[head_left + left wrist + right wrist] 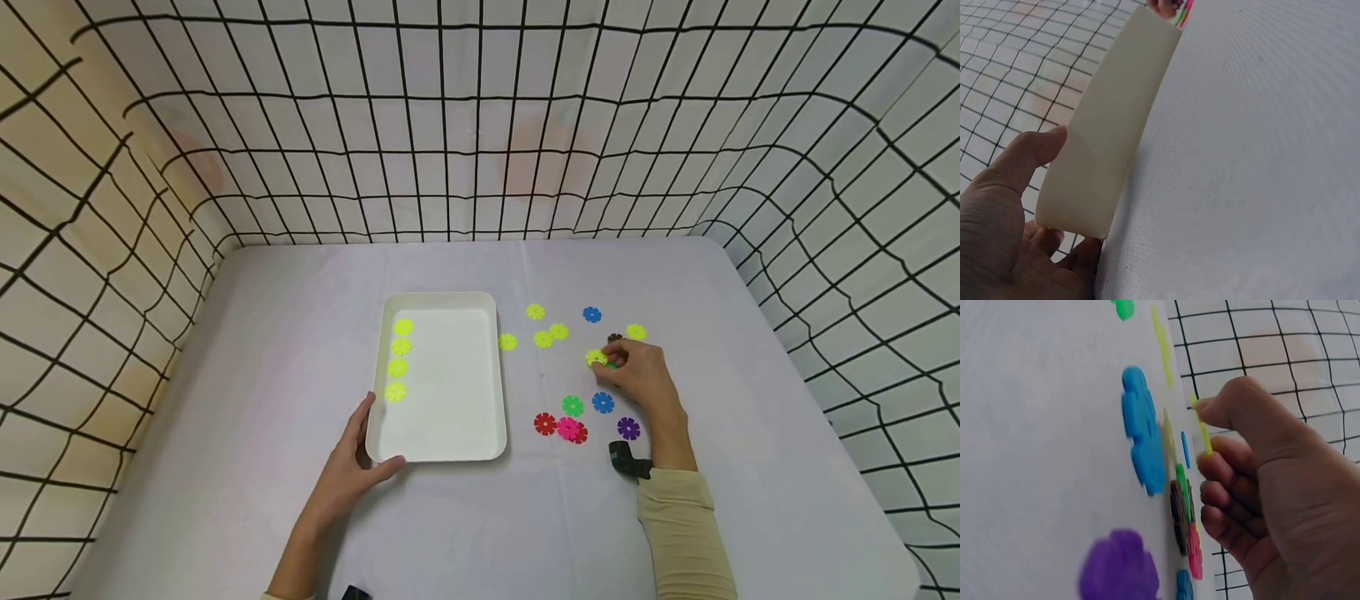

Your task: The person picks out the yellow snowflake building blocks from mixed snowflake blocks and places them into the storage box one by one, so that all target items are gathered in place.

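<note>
A white rectangular tray (pixel 453 383) lies on the table, with a column of several yellow flower-shaped discs (pixel 397 367) along its left side. My left hand (pixel 347 477) holds the tray's near left corner. In the left wrist view the thumb presses the tray's outer wall (pixel 1107 119) and the fingers reach round the corner. To the right, my right hand (pixel 643 377) pinches a yellow flower-shaped disc (pixel 595 357) between thumb and fingertip. The right wrist view shows this held disc (pixel 1205 436) edge-on, raised off the table. A green disc is partly hidden under the hand.
Loose yellow discs (pixel 543 339) lie right of the tray. Blue (pixel 603 402), green (pixel 573 406), red (pixel 545 424), pink (pixel 567 428) and purple (pixel 628 428) discs lie nearer me. A brown disc (pixel 615 337) sits beyond the right hand. Black wire mesh (pixel 480 150) encloses the table.
</note>
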{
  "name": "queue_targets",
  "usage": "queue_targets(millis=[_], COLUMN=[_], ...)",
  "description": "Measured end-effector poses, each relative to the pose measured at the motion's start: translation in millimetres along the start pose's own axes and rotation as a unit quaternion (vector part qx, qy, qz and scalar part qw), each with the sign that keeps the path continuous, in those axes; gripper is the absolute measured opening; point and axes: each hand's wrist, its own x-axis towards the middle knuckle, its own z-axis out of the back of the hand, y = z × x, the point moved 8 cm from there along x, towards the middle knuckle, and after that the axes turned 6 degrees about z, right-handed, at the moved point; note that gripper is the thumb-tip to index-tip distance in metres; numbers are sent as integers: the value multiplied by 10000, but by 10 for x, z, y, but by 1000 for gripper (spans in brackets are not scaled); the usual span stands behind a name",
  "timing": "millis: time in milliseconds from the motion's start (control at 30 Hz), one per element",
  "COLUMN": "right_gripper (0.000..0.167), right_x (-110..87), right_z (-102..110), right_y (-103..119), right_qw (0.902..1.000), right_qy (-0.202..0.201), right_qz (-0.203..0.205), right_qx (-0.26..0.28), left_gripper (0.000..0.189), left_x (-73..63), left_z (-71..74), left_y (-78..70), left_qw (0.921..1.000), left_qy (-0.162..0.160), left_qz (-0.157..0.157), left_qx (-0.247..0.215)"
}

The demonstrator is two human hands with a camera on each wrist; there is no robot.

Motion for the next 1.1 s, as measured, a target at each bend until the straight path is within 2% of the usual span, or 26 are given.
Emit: queue_targets(millis=[333,567,667,933,1100], right_gripper=[33,31,30,26,26], right_x=[66,96,127,201,241], right_z=[-60,-88,-106,-168,-222], right_y=[268,498,588,910,1118], right_qw=[9995,9980,9969,9876,9840], right_qy=[-12,-97,-57,-207,-96], right_qz=[161,586,714,1522,1712], right_qx=[255,203,320,335,476], left_gripper=[106,104,104,105,105], left_x=[-2,-2,-6,-5,12], left_z=[10,16,14,20,24], left_y=[1,-3,-5,-3,1], left_qw=[10000,9998,9998,9999,10000], left_qy=[23,40,40,3,16], left_qz=[-10,-161,-149,-100,-57], left_qx=[3,-71,-85,-71,-52])
